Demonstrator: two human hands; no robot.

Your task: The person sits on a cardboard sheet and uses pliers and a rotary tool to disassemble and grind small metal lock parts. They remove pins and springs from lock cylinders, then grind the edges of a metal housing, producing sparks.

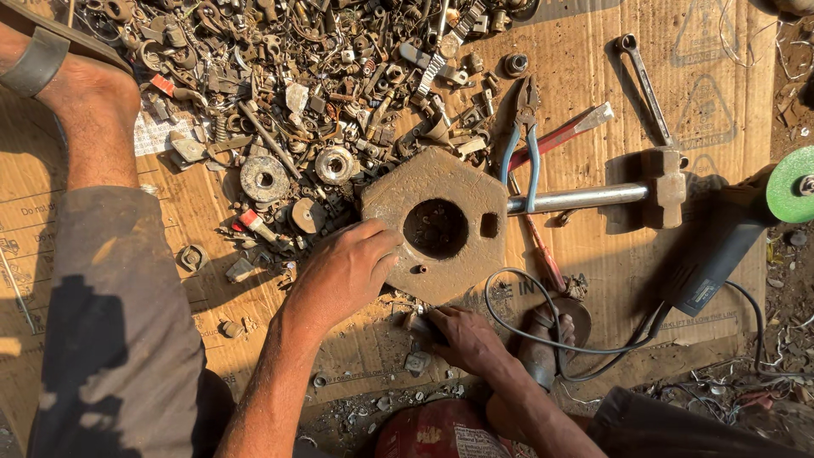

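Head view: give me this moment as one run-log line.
left hand: resting on hexagonal metal plate edge | right hand: on cardboard below plate, grip unclear | nearby: scrap pile, hammer, angle grinder

Rusty hexagonal metal plate (pixel 435 225) with round central hole lies flat on cardboard (pixel 585 76).

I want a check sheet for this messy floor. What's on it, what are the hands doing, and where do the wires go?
Surface: flattened cardboard on dirt.
Job's things: rusty hexagonal plate with a round centre hole.
Clutter: scrap metal pile, blue-handled pliers, hammer, spanner, red screwdriver.
Hands: left hand rests on the plate's edge; right hand is low by small bits, grip unclear.
Cables: black cord loops from the angle grinder with its green disc.
Surroundings: sandalled foot, red cylinder.
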